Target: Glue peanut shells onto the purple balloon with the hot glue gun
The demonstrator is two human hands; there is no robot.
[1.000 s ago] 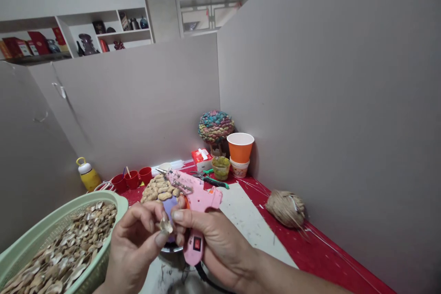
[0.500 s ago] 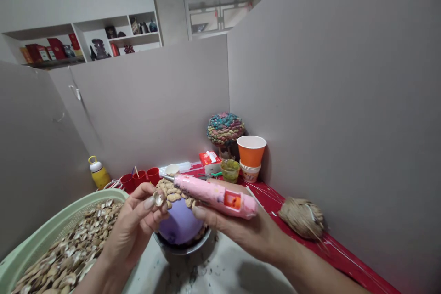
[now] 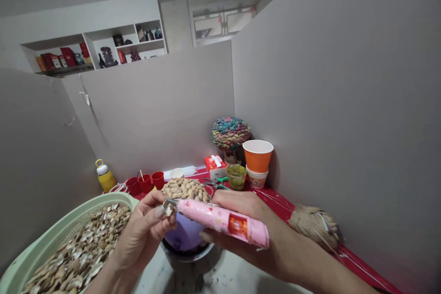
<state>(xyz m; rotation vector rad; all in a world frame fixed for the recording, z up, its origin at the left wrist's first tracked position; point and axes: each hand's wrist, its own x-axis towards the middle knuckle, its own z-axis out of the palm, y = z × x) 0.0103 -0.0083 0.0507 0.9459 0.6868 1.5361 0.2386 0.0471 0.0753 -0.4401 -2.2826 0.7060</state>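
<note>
Between thumb and fingers, my left hand (image 3: 146, 223) pinches a peanut shell half (image 3: 168, 208), its pale hollow inside showing. My right hand (image 3: 248, 216) is wrapped round a pink glue gun (image 3: 213, 218) lying nearly level, nozzle to the left. The metal nozzle is at the shell; whether it touches I cannot tell. Below and behind them, a purple balloon (image 3: 186, 234) rests in a metal bowl (image 3: 193, 257). Peanut shells (image 3: 186, 189) cover the balloon's far upper side. The lower part of the balloon is bare.
A green basket (image 3: 127, 198) of shell halves stands at the left. Behind are red cups (image 3: 157, 180), a yellow bottle (image 3: 106, 178), pliers (image 3: 215, 184), a tissue pack (image 3: 215, 166), a green-stained bowl (image 3: 236, 177), orange paper cup (image 3: 258, 158) and colourful woven ball (image 3: 230, 133). Twine (image 3: 314, 227) lies right.
My right hand has turned the glue gun from upright to nearly level and brought its nozzle to the shell in my left hand. The view has shifted, uncovering more of the balloon.
</note>
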